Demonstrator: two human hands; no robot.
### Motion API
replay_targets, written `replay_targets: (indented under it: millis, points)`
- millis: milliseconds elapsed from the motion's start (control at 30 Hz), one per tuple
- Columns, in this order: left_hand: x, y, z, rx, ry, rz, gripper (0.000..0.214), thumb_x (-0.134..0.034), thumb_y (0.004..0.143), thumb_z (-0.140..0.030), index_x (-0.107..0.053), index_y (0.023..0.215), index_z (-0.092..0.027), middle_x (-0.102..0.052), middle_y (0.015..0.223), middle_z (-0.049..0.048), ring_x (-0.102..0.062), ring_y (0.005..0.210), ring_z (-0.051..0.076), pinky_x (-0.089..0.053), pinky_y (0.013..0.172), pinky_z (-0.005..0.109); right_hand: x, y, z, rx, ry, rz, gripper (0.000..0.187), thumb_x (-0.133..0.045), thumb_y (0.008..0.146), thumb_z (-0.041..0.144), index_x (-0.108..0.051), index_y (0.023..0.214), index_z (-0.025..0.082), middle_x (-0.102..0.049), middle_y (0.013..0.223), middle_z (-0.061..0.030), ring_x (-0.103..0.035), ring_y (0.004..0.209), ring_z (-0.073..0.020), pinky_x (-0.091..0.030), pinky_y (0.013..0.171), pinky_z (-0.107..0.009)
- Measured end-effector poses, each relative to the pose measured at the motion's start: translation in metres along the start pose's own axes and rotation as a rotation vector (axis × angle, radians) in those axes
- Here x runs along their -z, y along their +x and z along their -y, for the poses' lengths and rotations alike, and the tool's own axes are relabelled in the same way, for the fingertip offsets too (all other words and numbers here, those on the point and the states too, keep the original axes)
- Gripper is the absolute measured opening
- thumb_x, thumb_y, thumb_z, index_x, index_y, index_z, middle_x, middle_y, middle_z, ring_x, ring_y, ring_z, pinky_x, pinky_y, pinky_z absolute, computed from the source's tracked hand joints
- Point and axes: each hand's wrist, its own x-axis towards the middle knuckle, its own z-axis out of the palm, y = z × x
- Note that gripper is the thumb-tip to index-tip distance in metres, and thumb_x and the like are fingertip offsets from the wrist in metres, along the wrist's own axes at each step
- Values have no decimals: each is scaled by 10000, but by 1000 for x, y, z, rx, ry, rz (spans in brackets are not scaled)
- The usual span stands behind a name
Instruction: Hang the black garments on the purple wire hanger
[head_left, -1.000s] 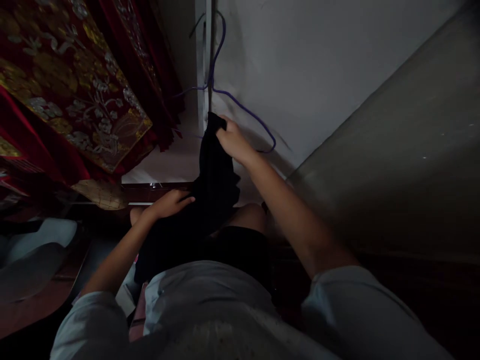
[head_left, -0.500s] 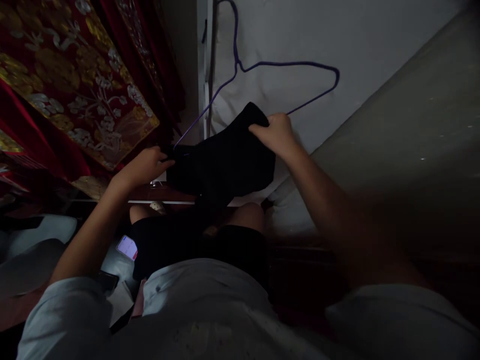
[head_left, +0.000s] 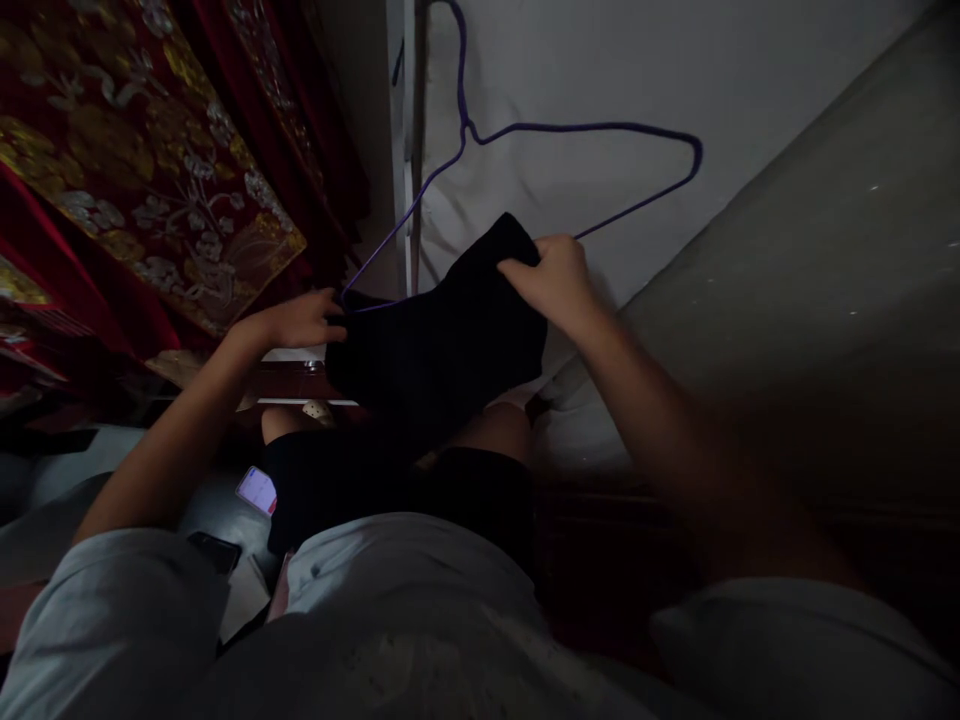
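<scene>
A black garment (head_left: 442, 345) hangs in front of me, stretched between my two hands. My right hand (head_left: 551, 280) is closed on its upper right edge. My left hand (head_left: 300, 318) pinches its left edge, where the lower left corner of a purple wire hanger (head_left: 585, 128) meets the cloth. The hanger hangs against the white wall behind the garment, its right end free of the cloth. The bottom bar is partly hidden by the garment.
A red and gold patterned curtain (head_left: 135, 170) hangs at the left. A grey slanted surface (head_left: 810, 270) fills the right. A lit phone (head_left: 257, 490) and a dark phone (head_left: 214, 551) lie by my left thigh. My knees and black shorts are below the garment.
The hanger swung round to face me flat, and the garment rose from my lap. My left hand left my lap and took the garment's left edge; my right hand moved right.
</scene>
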Motion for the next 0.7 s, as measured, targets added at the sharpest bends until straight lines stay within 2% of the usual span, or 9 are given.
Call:
replay_targets:
  millis: [100,200,367,400,500,567,600,633,700]
  points:
    - [25,-7,-22,-171,-2,75,179,-727,705,-135,-603,581,-173,-537,817,43,-597,834,225,-493,958,358,-1,-5,5,-7,21,9,410,-735,724,185,-378,526,220,-284,489,51,-354,511,-93,-252,485,-267]
    - [37,-9,-50,-284,-101,-77,191,-671,748,-99,-592,591,-173,-508,846,53,-579,932,257,-424,1109,446,-8,-14,13,-26,91,60,368,-730,742,179,-422,542,208,-342,497,38,-396,520,-100,-287,487,-263]
    - [20,4,-76,-302,-383,-342,237,-617,752,44,-693,843,-161,-604,992,55,-582,1180,258,-354,1185,400,-19,-37,26,-21,302,245,129,-651,797,168,-583,688,177,-550,615,-6,-561,635,-149,-477,594,-270]
    - [15,8,-75,-291,-407,-365,286,-607,759,60,-702,910,-164,-624,1012,49,-585,1198,252,-357,1179,388,-18,-41,27,48,338,230,23,-627,800,164,-639,784,175,-635,727,-28,-628,743,-174,-534,695,-293]
    - [8,18,-61,-252,-340,-390,407,-579,814,70,-708,1105,-184,-653,1049,31,-597,1177,240,-341,1169,380,-8,-45,24,291,389,-77,393,-571,774,138,-666,1151,193,-694,1215,-94,-634,1209,-237,-499,1063,-397]
    - [9,25,-46,-225,-250,-416,427,-579,855,57,-701,1163,-211,-655,1080,21,-589,1149,229,-327,1161,376,3,-39,20,287,399,-370,580,-549,739,91,-594,1310,186,-577,1442,-147,-540,1373,-254,-464,1115,-407]
    - [12,28,-39,-214,-211,-435,410,-582,875,46,-699,1161,-224,-652,1097,19,-577,1136,224,-326,1150,374,10,-34,18,217,405,-447,624,-543,731,64,-570,1344,179,-524,1501,-173,-548,1369,-259,-494,1072,-395]
    - [15,31,-32,-208,-181,-453,374,-590,896,28,-696,1142,-233,-647,1110,19,-562,1125,218,-329,1136,372,18,-28,17,116,411,-451,619,-543,734,40,-577,1338,168,-507,1514,-199,-593,1315,-264,-534,994,-378]
    - [22,35,-24,-208,-134,-483,269,-618,929,-26,-688,1083,-235,-634,1129,26,-523,1114,211,-334,1110,370,35,-17,16,-83,427,-263,478,-564,778,15,-658,1232,131,-584,1421,-244,-697,1113,-253,-568,833,-351]
